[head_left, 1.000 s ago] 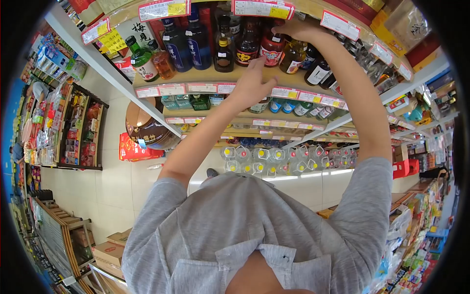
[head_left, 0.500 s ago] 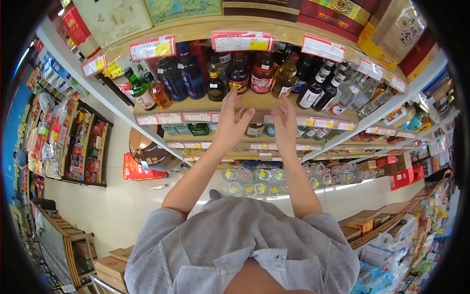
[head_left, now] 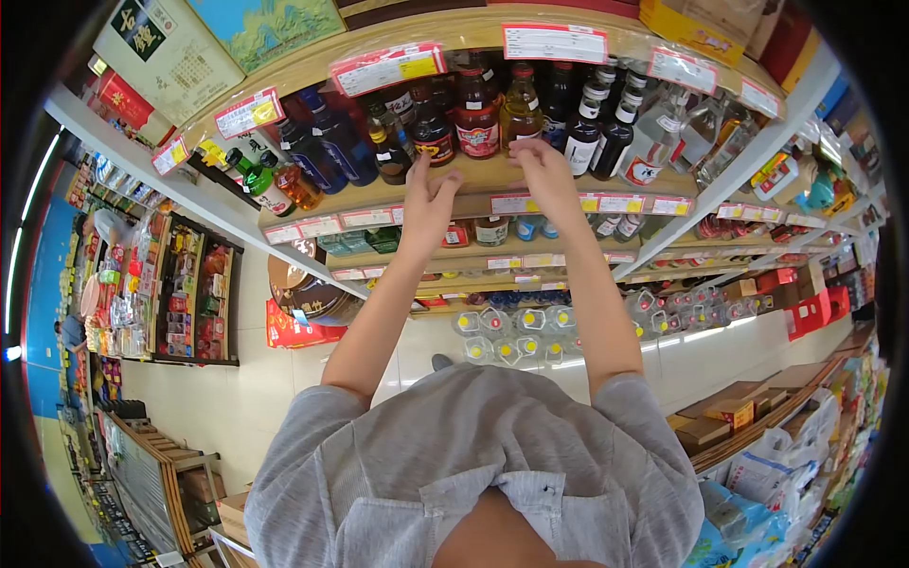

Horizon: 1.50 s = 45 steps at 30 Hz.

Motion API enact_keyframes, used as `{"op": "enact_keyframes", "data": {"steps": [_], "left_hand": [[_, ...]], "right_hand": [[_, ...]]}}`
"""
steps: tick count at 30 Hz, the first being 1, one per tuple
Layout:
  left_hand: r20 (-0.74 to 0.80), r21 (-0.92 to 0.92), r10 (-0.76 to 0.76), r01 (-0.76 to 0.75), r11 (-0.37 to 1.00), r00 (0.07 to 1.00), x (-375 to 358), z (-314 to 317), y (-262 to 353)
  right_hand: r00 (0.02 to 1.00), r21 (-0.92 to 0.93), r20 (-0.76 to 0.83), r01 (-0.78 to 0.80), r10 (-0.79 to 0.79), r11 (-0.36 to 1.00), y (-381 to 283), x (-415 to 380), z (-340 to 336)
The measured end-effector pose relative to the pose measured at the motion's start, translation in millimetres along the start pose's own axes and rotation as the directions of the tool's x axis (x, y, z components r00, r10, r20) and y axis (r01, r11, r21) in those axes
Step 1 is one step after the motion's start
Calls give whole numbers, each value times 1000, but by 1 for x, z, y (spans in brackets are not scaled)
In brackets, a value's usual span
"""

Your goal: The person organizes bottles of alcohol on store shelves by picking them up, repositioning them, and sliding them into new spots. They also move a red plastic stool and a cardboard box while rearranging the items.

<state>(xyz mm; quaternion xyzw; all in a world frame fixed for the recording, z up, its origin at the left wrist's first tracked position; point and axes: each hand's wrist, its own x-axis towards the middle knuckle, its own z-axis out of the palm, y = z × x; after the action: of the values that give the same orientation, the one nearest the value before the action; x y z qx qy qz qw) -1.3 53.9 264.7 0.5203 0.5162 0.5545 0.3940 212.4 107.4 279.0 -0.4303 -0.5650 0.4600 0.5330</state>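
My left hand [head_left: 431, 204] is raised at the edge of the bottle shelf, thumb and fingers apart with nothing between them. Its fingertips overlap the foot of a small dark bottle with a yellow neck label [head_left: 389, 159] and come close to a dark bottle with a red and yellow label [head_left: 434, 140]. A red-labelled bottle [head_left: 476, 128] stands between my two hands. My right hand [head_left: 546, 177] is open, its loosely bent fingers pointing left at the base of a yellowish bottle [head_left: 522, 109]. Black bottles with white labels [head_left: 583, 133] stand just right of it.
Blue bottles [head_left: 346, 142] and a green bottle [head_left: 260, 186] fill the shelf's left end; clear bottles [head_left: 653, 147] stand right. Price tags [head_left: 388, 68] line the shelf above. Large clear jugs [head_left: 516, 336] stand on the floor, with a brown barrel-like jar [head_left: 308, 289] at left.
The view has turned and shifted, so the shelf sits tilted. My right hand's fingers, pointing up before, now bend left toward the yellowish bottle's base. My left hand stays spread; the bottles keep their places.
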Motion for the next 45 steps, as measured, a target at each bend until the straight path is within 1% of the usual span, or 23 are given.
{"op": "enact_keyframes", "data": {"steps": [2, 7, 10, 11, 12, 13, 14, 16, 17, 19, 22, 23, 24, 26, 28, 29, 31, 34, 36, 38, 41, 43, 45], "left_hand": [[-1, 28, 6, -6, 1000, 1000, 0, -1, -10], [-44, 27, 9, -8, 1000, 999, -16, 12, 15], [-61, 127, 171, -163, 978, 983, -32, 27, 16], [-33, 58, 157, -155, 986, 987, -44, 31, 15], [-1, -12, 143, -143, 990, 990, -54, 36, 15], [30, -83, 124, -121, 989, 992, -62, 44, 15], [67, -190, 82, -68, 979, 994, -75, 54, 19], [126, -400, -10, 60, 914, 992, -108, 78, 33], [116, -425, -60, 104, 899, 991, -122, 89, 32], [204, -353, -66, 136, 926, 977, -137, 104, 34], [270, -254, -111, 182, 950, 956, -162, 118, 37], [280, -242, -66, 137, 960, 958, -165, 126, 41], [291, -236, -13, 84, 968, 957, -167, 133, 46], [299, -261, -29, 110, 959, 954, -173, 138, 51], [323, -270, 12, 81, 959, 946, -178, 141, 46], [341, -276, -25, 125, 953, 940, -181, 140, 44], [383, -285, -84, 204, 937, 920, -187, 136, 40], [432, -141, -100, 177, 974, 896, -197, 123, 0], [468, -119, -129, 207, 971, 874, -209, 120, -19], [531, -148, -178, 297, 943, 829, -227, 116, -12], [604, -114, -296, 448, 887, 740, -256, 111, -30], [697, -82, -351, 555, 828, 625, -267, 104, -42], [784, 45, -300, 433, 900, 544, -273, 96, -47]], "right_hand": [[1000, 7, 7, -19, 19, 1000, 0, 1, -1], [999, -37, 54, -6, 8, 999, -4, -6, -4], [989, 74, 68, 128, -133, 989, -3, -32, -4], [979, 186, 131, 129, -155, 974, -3, -45, -5], [959, 546, 270, -81, -83, 834, -13, -63, -12], [907, 781, 414, -313, -74, 540, -25, -81, -22], [900, 856, 427, -371, -88, 361, -31, -98, -29], [890, 893, 443, -448, -105, -35, -33, -131, -41], [881, 881, 456, -467, -124, -81, -26, -145, -47], [867, 855, 464, -492, -181, -164, -16, -164, -57], [894, 860, 441, -447, -81, -247, -16, -193, -72], [903, 858, 416, -429, -110, -281, -13, -201, -75], [909, 882, 409, -415, -73, -223, -14, -210, -79], [923, 919, 384, -383, -10, -95, -18, -225, -86], [927, 927, 372, -374, -54, -29, -17, -238, -88], [930, 933, 358, -359, -76, 9, -14, -245, -89], [939, 931, 344, -340, -8, 134, -6, -261, -89], [935, 868, 316, -353, 161, 349, -4, -292, -79], [944, 878, 246, -313, 221, 361, -6, -318, -68], [933, 895, 237, -318, 271, 313, 4, -345, -64], [847, 751, 251, -476, 468, 458, 6, -378, -65], [839, 692, 248, -503, 484, 518, 1, -403, -65], [810, 654, 206, -531, 548, 539, -4, -427, -63]]}}
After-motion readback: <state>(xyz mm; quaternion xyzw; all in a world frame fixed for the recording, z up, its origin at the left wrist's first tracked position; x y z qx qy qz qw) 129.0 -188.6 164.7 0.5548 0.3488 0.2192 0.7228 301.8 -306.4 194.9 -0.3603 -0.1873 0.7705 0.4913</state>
